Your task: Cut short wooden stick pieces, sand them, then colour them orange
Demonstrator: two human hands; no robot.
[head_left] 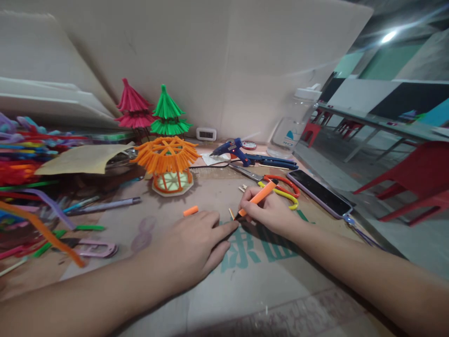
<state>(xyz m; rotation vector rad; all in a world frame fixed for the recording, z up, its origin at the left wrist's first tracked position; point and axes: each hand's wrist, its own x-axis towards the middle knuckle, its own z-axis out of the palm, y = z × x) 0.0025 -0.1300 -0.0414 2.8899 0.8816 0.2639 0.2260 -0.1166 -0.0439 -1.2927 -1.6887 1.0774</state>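
My right hand (268, 209) is closed around an orange marker pen (258, 197), its dark tip pointing down at the board. Beside the tip is a short thin wooden stick (231, 214). My left hand (194, 241) lies palm down with the index finger stretched to the pen tip; whether that finger presses the stick is hard to tell. The orange pen cap (191, 211) rests just beyond my left hand. Farther back stands a small orange pipe-cleaner pavilion (167, 154) on a pale many-sided base.
Pink (134, 105) and green (170, 112) pipe-cleaner roofs stand behind. A glue gun (231, 149), pliers (275, 161), scissors (257, 177) and a phone (319, 193) lie beyond my right hand. A water bottle (293, 124) stands at the back; loose pipe cleaners (52, 206) crowd the left.
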